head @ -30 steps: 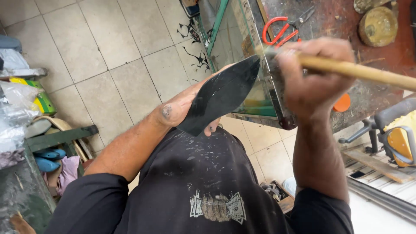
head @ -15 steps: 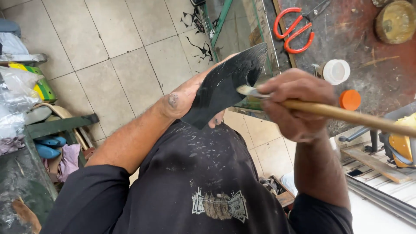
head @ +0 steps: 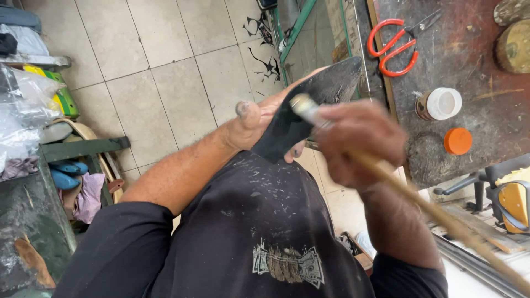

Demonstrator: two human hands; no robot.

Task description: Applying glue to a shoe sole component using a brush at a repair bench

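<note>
Shirt: a black shirt [head: 243, 237], flecked with pale specks, fills the near middle of the view.
Right hand: the right hand [head: 359, 140] has its grip closed around a long wooden-handled brush [head: 419, 201]; the handle runs off to the near right and the pale tip lies on the sole.
Left hand: the left hand [head: 259, 124] has its grip closed on the near end of a dark shoe sole [head: 312, 107], thumb on top, fingers hidden beneath.
Sole: held in the air over the lap, tilted up and away, its pointed far end reaching toward the bench edge.
Bench: a dark, stained bench [head: 486, 105] lies right and far.
On the bench: an orange lid [head: 457, 140] nearest, a small open jar [head: 440, 104] with a white rim just beyond it, red-handled scissors [head: 393, 43] farther off.
Floor: pale tiled floor [head: 160, 83] to the left.
</note>
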